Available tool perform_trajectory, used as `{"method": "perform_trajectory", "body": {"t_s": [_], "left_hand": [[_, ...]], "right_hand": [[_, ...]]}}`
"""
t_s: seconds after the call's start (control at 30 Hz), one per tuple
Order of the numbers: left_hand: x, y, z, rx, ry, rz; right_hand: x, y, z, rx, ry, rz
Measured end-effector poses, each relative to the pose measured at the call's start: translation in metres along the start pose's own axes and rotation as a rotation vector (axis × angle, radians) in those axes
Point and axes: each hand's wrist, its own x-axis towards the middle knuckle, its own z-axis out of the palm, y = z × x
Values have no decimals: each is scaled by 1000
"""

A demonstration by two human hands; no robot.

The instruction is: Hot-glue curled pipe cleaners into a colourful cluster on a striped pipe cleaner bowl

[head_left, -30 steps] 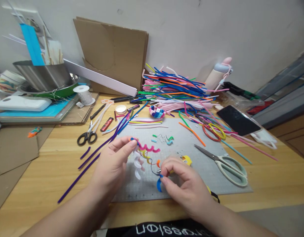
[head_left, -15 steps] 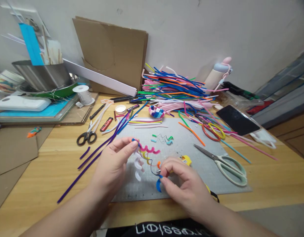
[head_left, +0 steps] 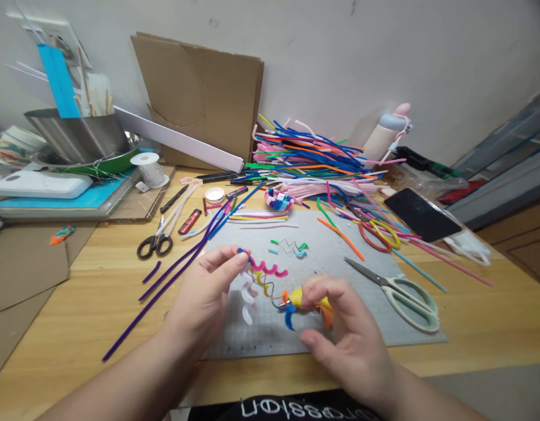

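Observation:
My left hand (head_left: 212, 286) pinches one end of a bunch of curled pipe cleaners (head_left: 267, 270) between thumb and fingertips. Magenta, white, yellow, orange and blue tips coil downward and to the right, joined by thin bare wire. My right hand (head_left: 340, 327) is open, thumb and fingers apart, just right of the blue curled tip. Behind its fingers lies a yellow tool (head_left: 298, 298) with a metal nose and some orange, partly hidden; its kind is unclear. Further back on the grey cutting mat (head_left: 243, 234) lie green and light-blue wavy pieces (head_left: 289, 248).
Green-handled scissors (head_left: 399, 298) lie to the right, black scissors (head_left: 154, 244) to the left by purple pipe cleaners (head_left: 142, 316). A heap of pipe cleaners (head_left: 313, 149) sits at the back near a bottle (head_left: 381, 137). A phone (head_left: 421, 213) rests at the right.
My right hand has let go of the blue curled tip, moved slightly right and opened. The bunch has shifted slightly right in my left hand, and more of the yellow tool shows.

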Motion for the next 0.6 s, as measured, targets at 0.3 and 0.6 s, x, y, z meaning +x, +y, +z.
{"method": "perform_trajectory", "body": {"t_s": [0.3, 0.6], "left_hand": [[2, -2, -1, -9, -1, 13], [1, 2, -2, 64, -54, 1]], "right_hand": [[9, -7, 7, -332, -19, -169], [8, -7, 4, -283, -93, -182]]}}
